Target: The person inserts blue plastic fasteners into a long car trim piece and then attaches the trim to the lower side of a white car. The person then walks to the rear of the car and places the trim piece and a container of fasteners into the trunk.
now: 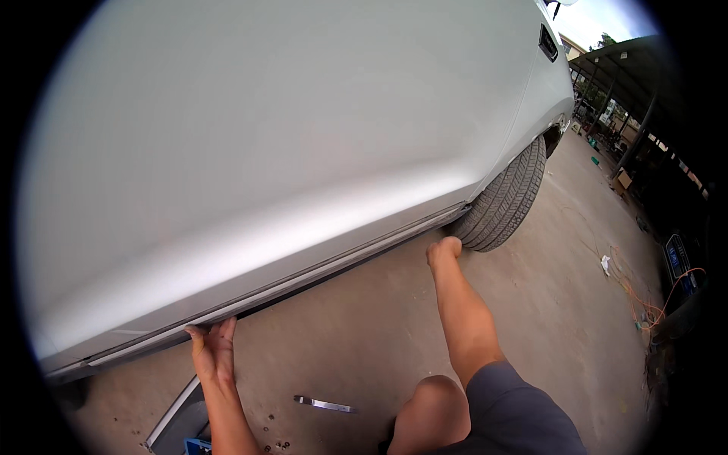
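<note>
A white car's side fills the upper view, with a side sill running along its lower edge. My left hand is at the sill's left part, thumb against the lower outer edge and fingers reaching up under it; the fingertips are hidden. Farther right, my right hand is raised by the sill's front end, close beside the front tyre. Its fingers are bent away and mostly out of sight. On the ground between my arms lies a slim metal hand tool with a dark end.
A grey panel-like piece with a pale edge and a blue object lie beside my left forearm. Several small round bits are scattered nearby. Far right are an orange cord, white scrap and a dark shelter.
</note>
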A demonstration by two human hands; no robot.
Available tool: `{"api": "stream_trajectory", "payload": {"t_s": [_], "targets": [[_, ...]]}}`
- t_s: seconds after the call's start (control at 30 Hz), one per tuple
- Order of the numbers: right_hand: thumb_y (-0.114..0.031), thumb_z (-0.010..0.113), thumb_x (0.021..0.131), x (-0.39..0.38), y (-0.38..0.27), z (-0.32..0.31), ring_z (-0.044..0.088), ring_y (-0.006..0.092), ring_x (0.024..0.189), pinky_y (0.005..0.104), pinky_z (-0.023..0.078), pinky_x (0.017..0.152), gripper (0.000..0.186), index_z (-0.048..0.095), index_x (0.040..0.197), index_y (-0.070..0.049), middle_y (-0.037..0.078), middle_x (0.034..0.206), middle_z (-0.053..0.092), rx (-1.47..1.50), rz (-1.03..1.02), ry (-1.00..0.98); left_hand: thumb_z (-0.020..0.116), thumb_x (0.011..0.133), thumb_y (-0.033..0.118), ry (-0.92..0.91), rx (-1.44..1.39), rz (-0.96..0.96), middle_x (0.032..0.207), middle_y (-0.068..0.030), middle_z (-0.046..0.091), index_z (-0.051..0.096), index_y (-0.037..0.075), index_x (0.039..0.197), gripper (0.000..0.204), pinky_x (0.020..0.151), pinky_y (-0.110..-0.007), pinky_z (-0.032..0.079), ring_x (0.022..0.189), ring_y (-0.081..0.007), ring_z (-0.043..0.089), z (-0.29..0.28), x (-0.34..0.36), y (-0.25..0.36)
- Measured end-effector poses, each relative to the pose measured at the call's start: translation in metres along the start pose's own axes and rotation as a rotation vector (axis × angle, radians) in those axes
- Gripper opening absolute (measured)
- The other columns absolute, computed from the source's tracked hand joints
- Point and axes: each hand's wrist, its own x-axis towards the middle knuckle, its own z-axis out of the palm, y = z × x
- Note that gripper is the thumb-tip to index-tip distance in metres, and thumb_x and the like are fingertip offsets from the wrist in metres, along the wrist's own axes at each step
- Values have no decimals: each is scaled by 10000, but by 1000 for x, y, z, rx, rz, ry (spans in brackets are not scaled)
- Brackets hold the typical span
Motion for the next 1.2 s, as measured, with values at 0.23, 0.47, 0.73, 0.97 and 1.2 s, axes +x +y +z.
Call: {"api": "stream_trajectory", "payload": {"t_s": [0.23,0.47,0.73,0.97,1.2], "targets": [[-82,426,880,-65,28,64,671,316,925,433,573,643,375,610,1169,69,163,1177,655,140,-140,-502,727,850,412,-34,36,42,1562,-181,318,371,36,1464,804,1160,-624,315,1426,-459,297,-1,18,14],[-82,407,880,-57,16,3,671,331,1053,434,594,840,440,594,1230,110,185,1274,636,20,-292,-461,716,860,435,-82,171,94,1461,-184,431,621,63,1165,491,1123,-600,387,1362,-449,383,-19,12,50],[-80,586,870,-65,-13,-18,636,291,889,426,517,830,441,543,1258,126,183,1112,655,-250,-886,-663,796,858,239,-32,-41,-35,1177,-209,603,571,-70,1140,475,1036,-550,494,1145,-407,593,-28,7,50],[-246,599,910,-314,222,-333,612,261,596,383,483,537,235,549,754,-77,71,616,548,-1115,-1716,-3442,863,775,145,302,427,148,1092,-113,653,573,-62,1180,539,955,-403,544,1011,-236,647,-72,-36,123],[-190,597,849,-367,297,-295,593,279,468,403,462,409,242,513,643,-96,77,526,565,-1013,-2590,-3303,889,730,119,310,394,257,1063,-142,671,576,-91,1128,549,883,-306,523,962,-203,645,-89,-60,125]]}}
